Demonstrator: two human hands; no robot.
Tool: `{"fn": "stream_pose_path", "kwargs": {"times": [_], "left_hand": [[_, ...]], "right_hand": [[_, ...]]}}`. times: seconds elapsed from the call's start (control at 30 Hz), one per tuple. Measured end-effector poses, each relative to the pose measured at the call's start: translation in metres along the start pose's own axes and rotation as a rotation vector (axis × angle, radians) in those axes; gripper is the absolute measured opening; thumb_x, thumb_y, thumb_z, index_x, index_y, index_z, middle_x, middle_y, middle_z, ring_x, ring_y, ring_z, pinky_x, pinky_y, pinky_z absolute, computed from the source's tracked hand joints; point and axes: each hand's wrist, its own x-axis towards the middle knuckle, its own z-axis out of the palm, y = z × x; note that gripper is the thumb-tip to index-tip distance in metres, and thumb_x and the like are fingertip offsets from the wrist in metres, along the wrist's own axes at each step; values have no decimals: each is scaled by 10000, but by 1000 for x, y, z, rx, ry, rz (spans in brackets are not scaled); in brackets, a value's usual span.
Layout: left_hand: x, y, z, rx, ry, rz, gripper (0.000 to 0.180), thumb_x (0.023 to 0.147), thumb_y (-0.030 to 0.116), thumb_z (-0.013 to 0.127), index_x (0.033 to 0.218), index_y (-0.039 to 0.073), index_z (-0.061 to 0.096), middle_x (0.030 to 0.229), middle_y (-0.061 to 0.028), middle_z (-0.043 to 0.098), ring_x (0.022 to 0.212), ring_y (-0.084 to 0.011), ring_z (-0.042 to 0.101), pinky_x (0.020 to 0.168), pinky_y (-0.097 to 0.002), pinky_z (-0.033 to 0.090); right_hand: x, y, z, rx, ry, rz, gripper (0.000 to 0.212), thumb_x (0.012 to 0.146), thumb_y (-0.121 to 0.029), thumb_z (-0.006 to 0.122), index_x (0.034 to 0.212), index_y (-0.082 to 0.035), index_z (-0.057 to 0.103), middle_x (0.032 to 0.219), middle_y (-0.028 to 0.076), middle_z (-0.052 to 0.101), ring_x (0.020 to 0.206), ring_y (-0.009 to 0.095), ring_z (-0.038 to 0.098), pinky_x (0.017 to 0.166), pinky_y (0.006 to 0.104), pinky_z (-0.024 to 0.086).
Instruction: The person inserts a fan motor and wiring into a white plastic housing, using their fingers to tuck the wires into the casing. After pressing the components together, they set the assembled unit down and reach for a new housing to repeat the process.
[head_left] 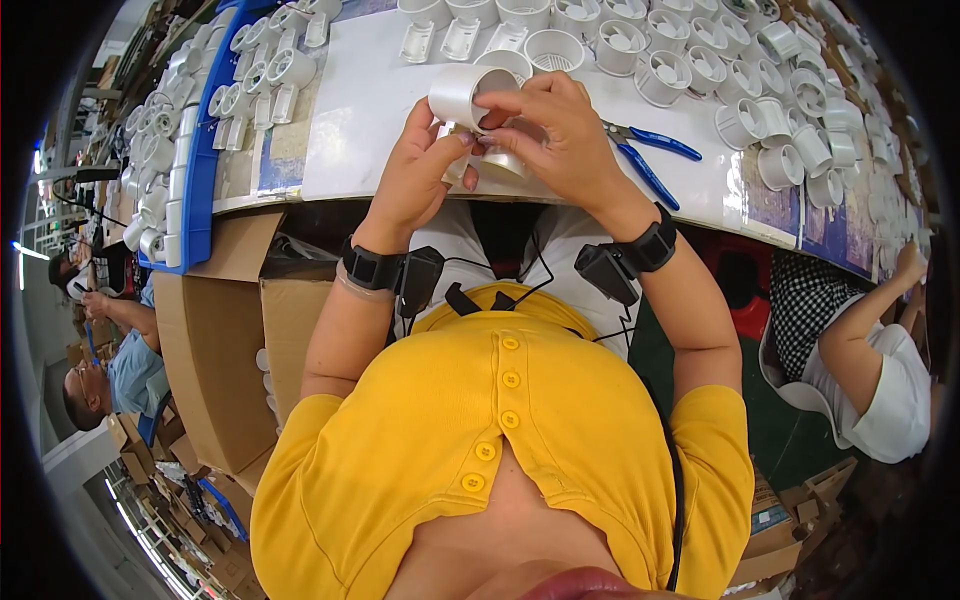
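Just above the near edge of the table, a white plastic cylinder is held up between my two hands, tilted with its open end toward the right. My left hand grips it from the left and below, thumb and fingers closed around its lower part. From the right, my right hand pinches at the open rim, with some fingertips at the opening. A smaller white piece shows below the fingers; whether it is joined to the cylinder I cannot tell. Blue-handled cutting pliers lie beside my right hand.
Many white cylinders stand along the table's far side and right. At the left, a blue tray holds more white parts. Below it stands an open cardboard box. One person sits at the right; another is at the far left.
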Motion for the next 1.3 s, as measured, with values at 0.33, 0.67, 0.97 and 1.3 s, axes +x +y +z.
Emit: {"fn": "stream_pose_path", "kwargs": {"times": [0.33,0.67,0.97,1.3], "left_hand": [[0,3,1,-73,-12,-18,391,920,84,523,1291,120,404,1106,-40,562,921,-132,559,598,-270,483],[-10,35,3,-203,-107,115,445,921,84,528,1341,119,383,1098,-56,569,901,-147,558,573,-273,491],[-13,37,12,-49,56,193,404,923,124,547,1307,102,425,1050,-50,576,875,-126,546,585,-258,478],[-18,45,-4,-230,-109,-23,315,890,184,544,1169,50,485,978,-69,602,837,-130,562,586,-270,496]], "right_hand": [[0,4,6,-107,74,-123,396,786,-111,704,1160,-105,574,900,-52,714,951,213,548,881,333,376],[11,-21,-10,926,246,479,442,764,-162,734,1155,-47,563,1127,119,604,984,288,546,907,371,430],[45,-55,-44,-398,-65,-131,556,720,-109,744,1240,-59,552,1196,104,572,1095,254,538,935,330,418],[93,-74,-46,-134,-408,-240,534,744,-43,695,1259,-40,554,1227,134,541,1140,276,520,982,354,398]]}}
